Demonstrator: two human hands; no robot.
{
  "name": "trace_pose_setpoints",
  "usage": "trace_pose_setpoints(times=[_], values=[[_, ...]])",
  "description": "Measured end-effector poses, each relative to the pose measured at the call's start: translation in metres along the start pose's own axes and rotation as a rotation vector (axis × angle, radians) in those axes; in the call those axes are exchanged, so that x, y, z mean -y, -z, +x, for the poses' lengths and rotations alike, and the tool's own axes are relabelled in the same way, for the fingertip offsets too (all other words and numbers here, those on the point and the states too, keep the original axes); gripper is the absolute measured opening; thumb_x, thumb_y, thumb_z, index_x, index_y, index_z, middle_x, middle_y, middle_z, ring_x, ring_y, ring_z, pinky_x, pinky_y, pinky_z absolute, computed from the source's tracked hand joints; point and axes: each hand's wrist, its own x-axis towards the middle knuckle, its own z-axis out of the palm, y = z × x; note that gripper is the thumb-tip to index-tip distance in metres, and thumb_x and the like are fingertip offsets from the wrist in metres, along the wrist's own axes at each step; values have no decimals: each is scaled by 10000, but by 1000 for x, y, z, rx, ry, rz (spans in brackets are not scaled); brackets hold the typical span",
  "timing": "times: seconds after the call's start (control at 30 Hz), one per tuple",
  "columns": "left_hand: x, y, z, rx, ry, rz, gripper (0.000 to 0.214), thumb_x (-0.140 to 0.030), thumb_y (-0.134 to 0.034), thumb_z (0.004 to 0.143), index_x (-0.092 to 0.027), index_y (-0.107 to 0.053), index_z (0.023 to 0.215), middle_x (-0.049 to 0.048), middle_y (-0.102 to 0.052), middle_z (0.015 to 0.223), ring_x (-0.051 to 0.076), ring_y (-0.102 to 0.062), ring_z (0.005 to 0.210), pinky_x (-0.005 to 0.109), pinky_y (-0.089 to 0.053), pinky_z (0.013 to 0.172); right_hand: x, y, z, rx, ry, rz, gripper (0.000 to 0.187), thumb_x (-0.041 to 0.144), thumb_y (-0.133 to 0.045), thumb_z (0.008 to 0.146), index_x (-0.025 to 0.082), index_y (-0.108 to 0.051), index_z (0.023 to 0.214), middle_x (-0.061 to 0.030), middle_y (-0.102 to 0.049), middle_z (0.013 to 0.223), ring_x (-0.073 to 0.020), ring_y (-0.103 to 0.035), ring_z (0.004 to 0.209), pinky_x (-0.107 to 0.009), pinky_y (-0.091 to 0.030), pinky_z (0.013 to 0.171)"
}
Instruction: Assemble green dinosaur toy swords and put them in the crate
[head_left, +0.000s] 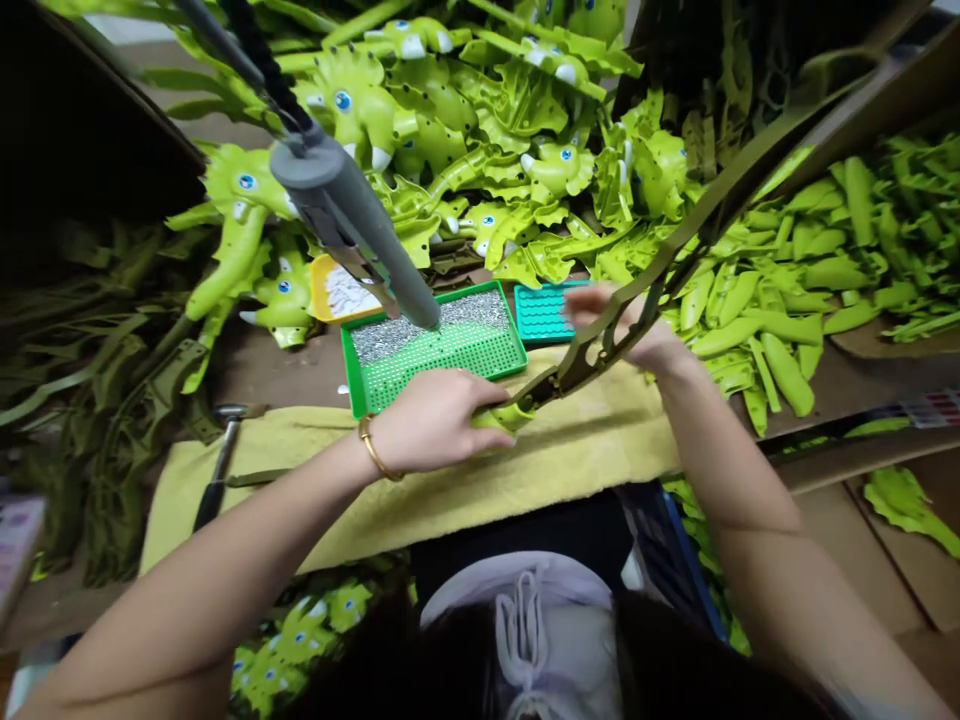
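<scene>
My left hand (435, 418) is closed over a small green plastic part (508, 416) on the yellow cloth (585, 450), a gold bangle on the wrist. My right hand (626, 322) is further back, near the teal tray (541, 312), and grips a long olive-green plastic piece (720, 205) that runs up to the right. A grey hanging power screwdriver (352, 215) dangles over the green screw tray (450, 352), which holds many small silver screws.
Piles of lime-green dinosaur toy heads (360, 105) and shells fill the back of the bench. Green horn-shaped parts (787, 300) lie at the right. A hammer (217, 470) rests at the left. A yellow dish (337, 290) holds screws.
</scene>
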Motion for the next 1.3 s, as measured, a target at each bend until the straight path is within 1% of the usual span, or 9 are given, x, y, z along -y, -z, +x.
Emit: trace_pose_setpoints(times=[0.07, 0.2, 0.37, 0.53, 0.67, 0.73, 0.87, 1.0, 1.3], values=[[3, 1, -5, -21, -11, -35, 333, -483, -697, 743, -276, -744, 1000, 52, -758, 979, 288, -696, 923, 367, -496, 756, -2, -3, 59, -126, 96, -242, 267, 328, -587, 875, 223, -666, 1107, -55, -695, 1121, -210, -626, 1049, -416, -503, 983], [1, 4, -11, 8, -38, -25, 315, -443, -726, 746, -265, -739, 1005, 57, -755, 1008, 280, -699, 942, 365, -510, 758, -8, -61, 166, 88, 153, -809, 190, 177, -539, 873, 105, -689, 963, -139, -675, 1109, -313, -538, 1180, -564, -355, 1074], [1, 11, -14, 16, -37, 6, 382, -450, -736, 764, -236, -724, 1080, 67, -754, 1029, 281, -696, 961, 372, -511, 791, -11, -101, 209, 209, 93, -984, 132, 104, -573, 816, 56, -695, 834, -192, -659, 1047, -350, -545, 1147, -582, -354, 1040], [4, 12, -6, 52, -32, 24, 473, -509, -713, 771, -226, -707, 1149, 85, -749, 1066, 279, -689, 962, 370, -488, 782, -2, -24, 154, -119, 54, -428, 258, 153, -596, 784, 119, -634, 1037, -107, -671, 983, -238, -637, 914, -439, -516, 819], [2, 3, 17, 42, -17, 1, 485, -525, -704, 751, -224, -723, 1131, 82, -759, 957, 281, -684, 881, 360, -456, 703, -8, 52, 40, -560, -101, 287, 302, 282, -522, 866, 236, -584, 1157, -67, -673, 962, -190, -688, 782, -315, -499, 560], [-1, -2, 33, 43, 3, 14, 479, -524, -698, 743, -220, -735, 1111, 81, -753, 912, 283, -671, 843, 352, -430, 664, -11, 65, -22, -758, -121, 394, 296, 323, -588, 845, 286, -639, 1134, -67, -678, 929, -144, -660, 658, -231, -297, 387], [-4, -11, 60, 56, 51, 62, 461, -533, -702, 705, -214, -760, 1033, 69, -732, 855, 262, -637, 796, 329, -391, 649, -1, 32, -95, -485, -205, 174, 248, 389, -777, 714, 267, -753, 929, -56, -689, 874, -138, -617, 604, -263, -334, 432], [-7, -9, 69, 113, 63, 68, 485, -540, -678, 687, -183, -760, 1005, 47, -692, 762, 205, -580, 715, 297, -343, 637, 17, -18, -90, -109, -55, -272, 238, 343, -784, 729, 266, -755, 952, -34, -629, 910, -184, -604, 879, -355, -504, 791], [-11, -8, 68, 128, 34, 75, 455, -557, -698, 665, -174, -747, 906, -41, -459, 524, 116, -357, 538, 276, -233, 573, 28, -31, -75, -180, -33, -550, 273, 358, -686, 815, 232, -628, 1050, -52, -547, 1002, -239, -568, 971, -440, -501, 882]])
